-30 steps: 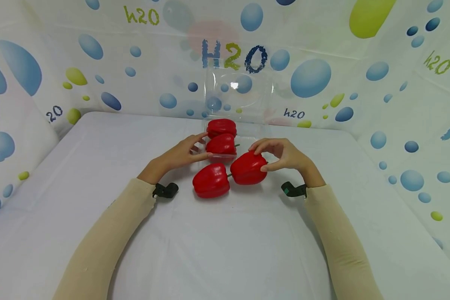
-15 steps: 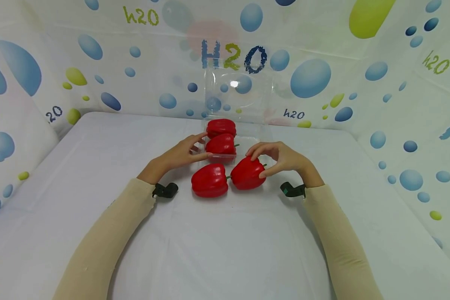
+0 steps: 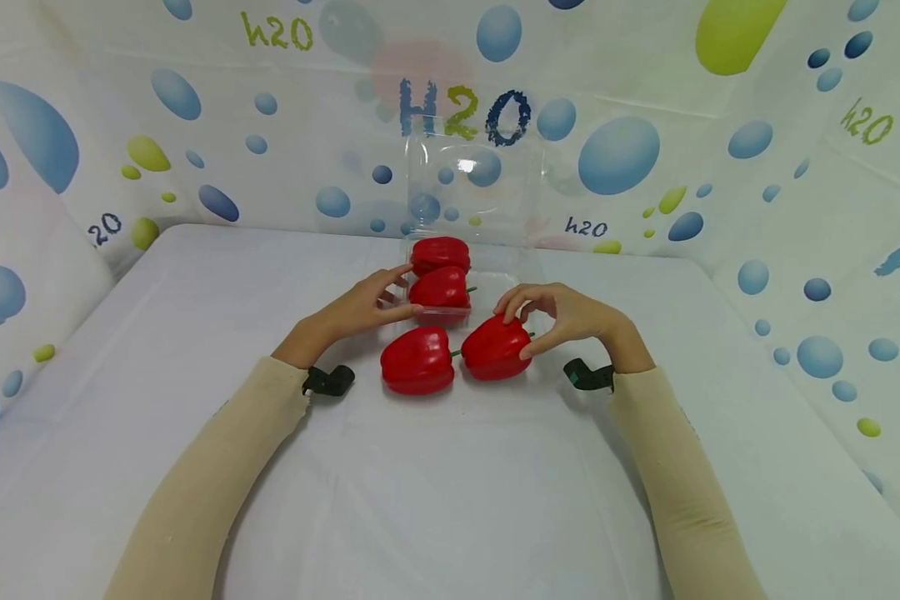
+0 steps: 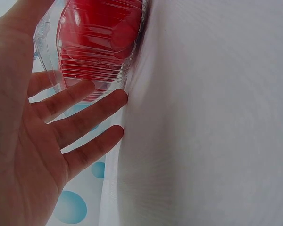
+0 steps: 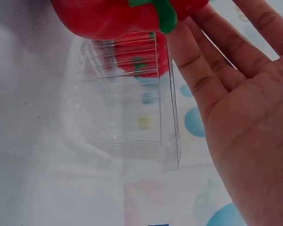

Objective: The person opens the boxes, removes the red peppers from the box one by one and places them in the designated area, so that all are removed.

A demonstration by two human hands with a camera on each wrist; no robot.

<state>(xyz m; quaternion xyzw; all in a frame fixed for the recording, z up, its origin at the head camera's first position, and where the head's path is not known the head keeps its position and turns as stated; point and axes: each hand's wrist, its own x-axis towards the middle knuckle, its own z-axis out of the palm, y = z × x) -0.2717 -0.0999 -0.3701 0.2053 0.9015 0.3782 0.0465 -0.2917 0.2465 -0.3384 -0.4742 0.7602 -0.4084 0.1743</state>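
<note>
**Peppers held and steadied at a clear box**

At lower centre of the head view, a loose red pepper lies on the white surface. Just right of it, a second pepper is pinched by the right hand, fingers curled over its top, apparently for lifting. Behind, the clear box is touched by the spread fingers of the left hand, seemingly for steadying; two peppers are held inside. Its lid stands open at upper centre.
</note>
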